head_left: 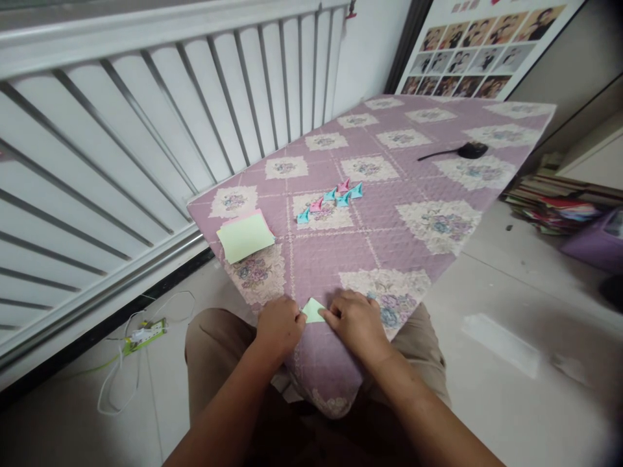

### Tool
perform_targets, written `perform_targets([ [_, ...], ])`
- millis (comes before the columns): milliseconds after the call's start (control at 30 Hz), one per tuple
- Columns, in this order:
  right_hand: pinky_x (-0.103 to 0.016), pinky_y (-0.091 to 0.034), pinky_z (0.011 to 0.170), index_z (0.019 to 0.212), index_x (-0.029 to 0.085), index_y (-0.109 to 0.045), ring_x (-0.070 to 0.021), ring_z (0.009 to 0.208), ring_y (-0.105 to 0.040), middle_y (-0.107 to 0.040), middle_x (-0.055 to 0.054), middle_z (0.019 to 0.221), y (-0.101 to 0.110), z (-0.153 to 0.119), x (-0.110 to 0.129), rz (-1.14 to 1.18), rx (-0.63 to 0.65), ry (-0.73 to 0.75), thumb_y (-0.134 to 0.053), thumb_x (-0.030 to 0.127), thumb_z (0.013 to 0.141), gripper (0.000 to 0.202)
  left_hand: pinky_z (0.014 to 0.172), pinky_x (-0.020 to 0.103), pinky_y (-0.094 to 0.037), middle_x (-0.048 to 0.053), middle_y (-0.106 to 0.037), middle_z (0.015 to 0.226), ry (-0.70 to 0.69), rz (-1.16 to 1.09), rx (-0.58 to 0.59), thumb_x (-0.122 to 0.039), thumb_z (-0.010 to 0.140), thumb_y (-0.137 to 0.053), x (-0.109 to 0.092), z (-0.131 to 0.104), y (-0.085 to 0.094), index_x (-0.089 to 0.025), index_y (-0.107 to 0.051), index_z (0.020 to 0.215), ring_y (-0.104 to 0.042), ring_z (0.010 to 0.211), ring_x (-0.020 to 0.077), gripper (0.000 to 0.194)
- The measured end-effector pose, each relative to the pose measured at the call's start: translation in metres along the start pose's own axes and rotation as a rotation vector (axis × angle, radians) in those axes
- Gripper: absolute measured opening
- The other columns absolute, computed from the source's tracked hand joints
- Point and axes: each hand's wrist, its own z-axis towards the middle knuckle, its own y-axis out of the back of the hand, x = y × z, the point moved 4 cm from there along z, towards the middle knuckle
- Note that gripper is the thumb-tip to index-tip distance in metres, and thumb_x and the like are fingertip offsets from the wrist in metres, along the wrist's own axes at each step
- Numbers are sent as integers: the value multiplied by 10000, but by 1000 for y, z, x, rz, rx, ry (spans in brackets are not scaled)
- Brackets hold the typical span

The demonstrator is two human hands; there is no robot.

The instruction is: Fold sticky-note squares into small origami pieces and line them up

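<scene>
A small light green folded paper (313, 310), triangular at its top, lies on the purple patterned tablecloth (324, 259) near the front. My left hand (281, 324) pinches its left corner. The right corner is between the closed fingers of my right hand (356, 321). Ahead of my hands stand several small folded paper pieces, among them a blue one (303, 216) and a pink one (316, 205). A stack of coloured paper sheets (246, 237), pale green on top, lies at the table's left edge.
A black object with a thin handle (472, 150) lies at the back right of the table. A white radiator (160, 123) runs along the left side. On the floor at the left is a power strip (145, 335) with cables. Books (559, 201) are piled at the right.
</scene>
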Motion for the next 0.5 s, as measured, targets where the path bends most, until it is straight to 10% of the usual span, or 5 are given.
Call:
perform_targets([
  [267,-307,-231,690,697,215,-592,-196,807,-532,-618,8,767,-1,-4,-3,53,-57,-53,-715,300,739,156,813,324,-370,27,-607,941,-67,-49,-97,-258,867,-527,-1,-4,-3,-194,-577,954,-538,924,201,119],
  [500,-316,-262,712,702,222,-581,-206,806,-534,-610,10,760,2,-9,-3,87,-81,-71,-698,271,747,135,881,341,-317,-16,-618,1030,-534,-26,-227,-203,929,-492,-14,-11,-14,-264,-631,1013,-470,1011,186,173],
])
